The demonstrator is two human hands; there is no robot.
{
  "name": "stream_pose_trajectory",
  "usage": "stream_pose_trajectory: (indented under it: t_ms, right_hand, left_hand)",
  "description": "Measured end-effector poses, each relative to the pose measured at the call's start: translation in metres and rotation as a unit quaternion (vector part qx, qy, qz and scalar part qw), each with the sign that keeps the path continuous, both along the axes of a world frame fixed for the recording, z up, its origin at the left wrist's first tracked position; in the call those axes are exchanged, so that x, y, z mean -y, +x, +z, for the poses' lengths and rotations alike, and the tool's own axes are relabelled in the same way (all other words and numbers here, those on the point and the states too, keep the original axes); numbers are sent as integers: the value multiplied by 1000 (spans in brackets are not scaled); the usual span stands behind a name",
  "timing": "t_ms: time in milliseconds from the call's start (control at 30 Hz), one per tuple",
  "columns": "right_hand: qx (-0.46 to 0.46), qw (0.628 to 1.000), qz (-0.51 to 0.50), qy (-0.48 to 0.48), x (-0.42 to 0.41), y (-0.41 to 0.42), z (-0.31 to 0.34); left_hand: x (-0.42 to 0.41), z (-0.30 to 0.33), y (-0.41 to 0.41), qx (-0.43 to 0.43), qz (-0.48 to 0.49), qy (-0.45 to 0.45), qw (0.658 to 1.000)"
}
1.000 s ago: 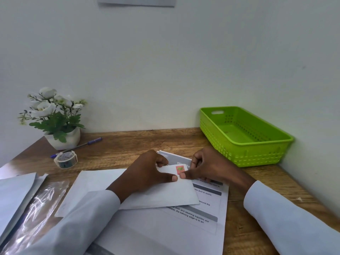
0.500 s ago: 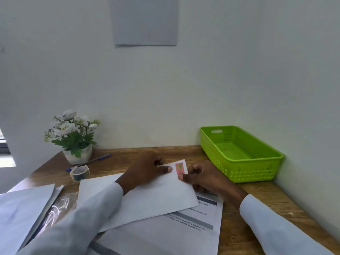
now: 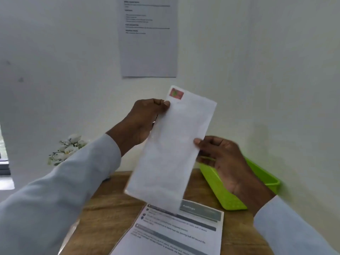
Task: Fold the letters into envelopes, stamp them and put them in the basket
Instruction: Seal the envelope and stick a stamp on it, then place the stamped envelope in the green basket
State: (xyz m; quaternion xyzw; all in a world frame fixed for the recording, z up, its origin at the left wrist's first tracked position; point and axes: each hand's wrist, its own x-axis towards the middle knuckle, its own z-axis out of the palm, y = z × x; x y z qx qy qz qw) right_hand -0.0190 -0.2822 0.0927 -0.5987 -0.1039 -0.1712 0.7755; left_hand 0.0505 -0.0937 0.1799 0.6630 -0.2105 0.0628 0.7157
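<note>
Your wooden tabletop (image 3: 114, 208) fills the lower part of the view, running back to a pale wall where a printed sheet (image 3: 149, 36) hangs; the green basket (image 3: 226, 196) sits at the tabletop's far right corner, partly hidden behind your right wrist; a printed letter (image 3: 176, 230) lies flat on the tabletop near its front edge; white flowers (image 3: 69, 148) show blurred at the far left, behind your left sleeve. You hold the white envelope (image 3: 174, 148) up in the air above the tabletop, tilted with its long side nearly upright; your left hand (image 3: 145, 122) is closed on its upper left edge, thumb on the front; your right hand (image 3: 222, 161) pinches its right edge lower down, thumb on the front; the red stamp (image 3: 176, 93) sits in the envelope's top left corner.
</note>
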Motion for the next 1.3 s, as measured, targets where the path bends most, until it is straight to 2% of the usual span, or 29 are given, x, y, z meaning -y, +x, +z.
stream_pose_trajectory:
  t_ms: [100, 267, 367, 467, 567, 667, 767, 867, 1067, 1200, 1300]
  right_hand:
    - [38, 991, -127, -19, 36, 10, 29]
    - [48, 943, -309, -118, 102, 46, 51]
    - [40, 899, -397, -178, 130, 71, 45]
    - [3, 831, -468, -300, 145, 92, 26]
    - [-64, 773, -473, -419, 156, 105, -1]
    - [-118, 741, -450, -485, 166, 112, -23]
    - [-158, 708, -416, -548, 170, 118, -35]
    - [-187, 683, -392, -587, 170, 121, -42]
    - [-234, 623, -337, -666, 169, 127, -50]
    - [-242, 597, -323, -693, 169, 129, -53]
    - [-232, 584, -323, -707, 170, 128, -54]
  left_hand:
    - [22, 5, 12, 19, -7, -23, 1000]
    - [81, -3, 49, 35, 14, -24, 999]
    - [116, -14, 74, 31, 9, -39, 999]
    - [143, -38, 101, 5, 33, -11, 999]
    - [159, -76, 122, -31, 62, 70, 995]
    - [167, -111, 132, -47, 85, 179, 979]
    - [172, -134, 140, -47, 96, 243, 964]
    - [179, -148, 146, -39, 110, 306, 945]
    - [196, -152, 151, 27, 174, 472, 864]
    - [202, -153, 157, 59, 178, 529, 827]
    - [205, -152, 157, 57, 179, 538, 821]
